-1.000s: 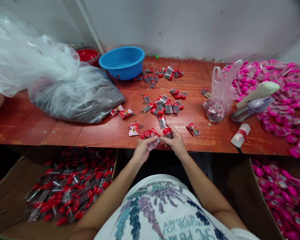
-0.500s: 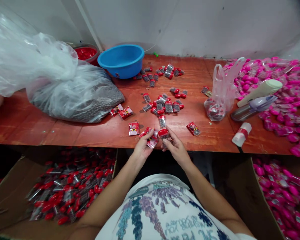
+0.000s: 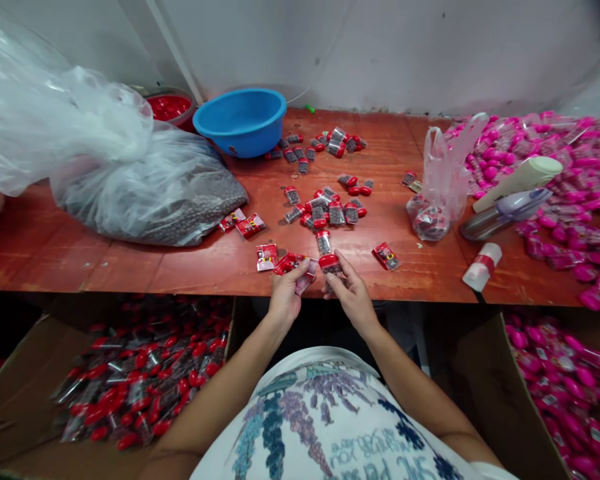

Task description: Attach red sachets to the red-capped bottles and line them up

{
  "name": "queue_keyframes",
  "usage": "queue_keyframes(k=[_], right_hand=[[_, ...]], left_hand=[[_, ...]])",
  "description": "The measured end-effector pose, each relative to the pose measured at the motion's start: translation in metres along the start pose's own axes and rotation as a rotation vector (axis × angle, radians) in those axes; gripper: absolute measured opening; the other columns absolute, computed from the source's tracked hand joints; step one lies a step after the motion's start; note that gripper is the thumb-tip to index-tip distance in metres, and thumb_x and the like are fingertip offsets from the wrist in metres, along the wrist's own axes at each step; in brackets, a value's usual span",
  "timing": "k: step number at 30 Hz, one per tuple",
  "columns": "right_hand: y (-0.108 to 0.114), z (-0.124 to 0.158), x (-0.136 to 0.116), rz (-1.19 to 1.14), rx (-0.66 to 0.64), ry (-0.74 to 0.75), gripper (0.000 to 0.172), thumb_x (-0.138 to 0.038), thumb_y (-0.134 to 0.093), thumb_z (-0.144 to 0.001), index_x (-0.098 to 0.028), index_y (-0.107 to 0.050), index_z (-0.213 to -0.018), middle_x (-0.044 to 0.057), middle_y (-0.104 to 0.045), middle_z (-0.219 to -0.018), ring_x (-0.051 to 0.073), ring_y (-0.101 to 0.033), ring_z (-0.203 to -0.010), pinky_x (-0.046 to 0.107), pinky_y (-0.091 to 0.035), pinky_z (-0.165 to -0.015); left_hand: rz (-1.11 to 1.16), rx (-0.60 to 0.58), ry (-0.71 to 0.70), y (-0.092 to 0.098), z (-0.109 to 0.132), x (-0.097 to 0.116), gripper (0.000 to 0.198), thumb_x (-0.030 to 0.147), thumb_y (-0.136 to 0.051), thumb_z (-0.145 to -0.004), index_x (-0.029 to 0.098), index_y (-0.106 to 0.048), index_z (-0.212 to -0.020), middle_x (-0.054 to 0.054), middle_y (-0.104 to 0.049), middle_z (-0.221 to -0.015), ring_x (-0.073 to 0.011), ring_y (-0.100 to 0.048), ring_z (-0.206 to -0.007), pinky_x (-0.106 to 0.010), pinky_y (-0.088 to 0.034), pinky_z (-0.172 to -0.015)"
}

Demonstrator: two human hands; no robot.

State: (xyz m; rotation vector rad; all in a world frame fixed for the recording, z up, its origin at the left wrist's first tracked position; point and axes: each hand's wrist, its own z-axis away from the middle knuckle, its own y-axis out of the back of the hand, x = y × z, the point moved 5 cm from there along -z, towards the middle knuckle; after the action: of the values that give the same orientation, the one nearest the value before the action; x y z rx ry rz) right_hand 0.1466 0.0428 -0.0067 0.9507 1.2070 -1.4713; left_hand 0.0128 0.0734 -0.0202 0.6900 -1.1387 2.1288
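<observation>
My left hand (image 3: 286, 292) is closed on several red printed packets (image 3: 300, 268) above the table's front edge. Between the fingers of my right hand (image 3: 351, 290) is a small clear bottle with a red cap (image 3: 329, 264), its dark contents showing through. Just beyond it on the table lies another clear bottle (image 3: 323, 243). A flat red packet (image 3: 267, 257) rests left of my left hand, and a second packet (image 3: 387, 256) lies right of my right hand. Farther back is a loose group of red-capped bottles (image 3: 335, 212).
A plastic bag of dark beads (image 3: 170, 193) and a blue basin (image 3: 240, 123) stand left. On the right are a knotted bag (image 3: 433, 213), a purple-topped flask (image 3: 505, 215) and a pink heap (image 3: 545, 180). Boxes of red-capped (image 3: 135, 387) and pink bottles (image 3: 565, 393) sit below the table.
My left hand has shifted slightly left with the packets, apart from my right hand. The right hand still holds the bottle, now a little farther right.
</observation>
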Motion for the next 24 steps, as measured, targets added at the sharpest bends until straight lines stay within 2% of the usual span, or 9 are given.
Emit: queue_keyframes(k=[8, 11, 14, 18, 24], right_hand=[[-0.004, 0.001, 0.004, -0.044, -0.026, -0.012, 0.064, -0.036, -0.061, -0.082, -0.028, -0.038, -0.142, -0.003, -0.059, -0.079, 0.012, -0.059, -0.066, 0.026, -0.054, -0.058], [-0.003, -0.001, 0.005, -0.077, 0.008, 0.008, 0.063, -0.035, -0.064, -0.08, -0.03, -0.039, -0.138, -0.001, -0.059, -0.089, 0.011, -0.06, -0.065, 0.025, -0.054, -0.056], [-0.003, -0.001, 0.004, -0.11, 0.029, 0.043, 0.053, -0.033, -0.067, -0.078, -0.029, -0.045, -0.126, 0.0, -0.058, -0.099, 0.01, -0.061, -0.064, 0.023, -0.053, -0.052], [-0.005, 0.0, 0.007, -0.105, -0.009, 0.029, 0.037, -0.033, -0.069, -0.076, -0.024, -0.052, -0.108, -0.001, -0.06, -0.093, 0.009, -0.059, -0.06, 0.021, -0.051, -0.048], [-0.006, 0.0, 0.01, -0.094, -0.045, 0.006, 0.034, -0.031, -0.068, -0.076, -0.023, -0.055, -0.107, -0.004, -0.061, -0.077, 0.009, -0.06, -0.057, 0.02, -0.051, -0.047]], left_hand=[[-0.023, -0.042, -0.04, -0.003, 0.004, 0.002, 0.019, 0.013, -0.081, -0.058, 0.012, -0.066, -0.069, -0.001, -0.069, -0.066, -0.0116, -0.064, -0.06, -0.023, -0.051, -0.064], [-0.037, -0.087, -0.027, -0.006, 0.009, 0.001, 0.02, 0.013, -0.081, -0.057, 0.013, -0.066, -0.07, -0.001, -0.07, -0.069, -0.012, -0.065, -0.062, -0.023, -0.051, -0.064], [-0.048, -0.116, -0.002, -0.007, 0.01, -0.001, 0.02, 0.012, -0.08, -0.058, 0.014, -0.066, -0.073, 0.0, -0.07, -0.072, -0.0129, -0.066, -0.066, -0.023, -0.051, -0.066], [-0.058, -0.056, -0.013, -0.001, 0.004, 0.002, 0.019, 0.008, -0.076, -0.061, 0.015, -0.066, -0.075, 0.001, -0.07, -0.074, -0.0128, -0.066, -0.068, -0.025, -0.051, -0.071], [-0.072, -0.025, -0.012, -0.002, 0.001, 0.008, 0.019, 0.008, -0.076, -0.061, 0.015, -0.064, -0.074, 0.002, -0.07, -0.072, -0.0115, -0.066, -0.067, -0.022, -0.051, -0.071]])
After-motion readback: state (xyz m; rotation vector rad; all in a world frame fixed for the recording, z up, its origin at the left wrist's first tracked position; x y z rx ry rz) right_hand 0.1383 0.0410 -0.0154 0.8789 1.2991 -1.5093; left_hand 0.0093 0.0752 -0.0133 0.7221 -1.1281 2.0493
